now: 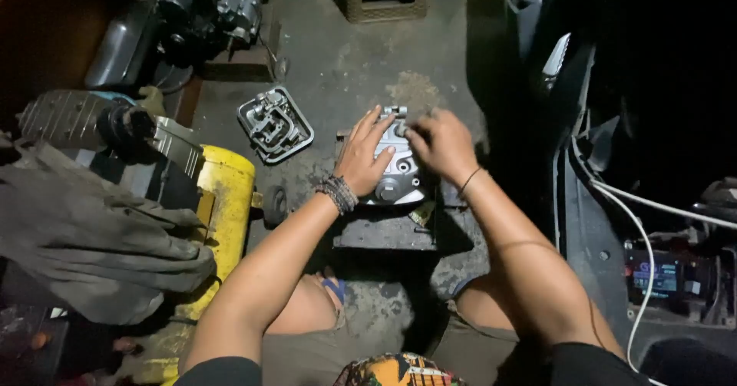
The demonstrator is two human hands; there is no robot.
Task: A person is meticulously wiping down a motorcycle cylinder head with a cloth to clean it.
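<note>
A grey metal engine part (399, 177) with a round opening sits on a dark block (384, 231) on the concrete floor. My left hand (362, 156) lies flat on the left side of the part, fingers spread, a beaded band on the wrist. My right hand (444, 145) rests on the part's upper right, fingers curled down onto it; whether they pinch a small piece is hidden.
A grey metal cover (275, 123) with fittings lies on the floor to the left. A yellow tank (224, 194) and grey rags (92, 240) are at left, an engine (207, 10) at top left. White cables (637, 225) and a small lit screen (659, 275) are at right.
</note>
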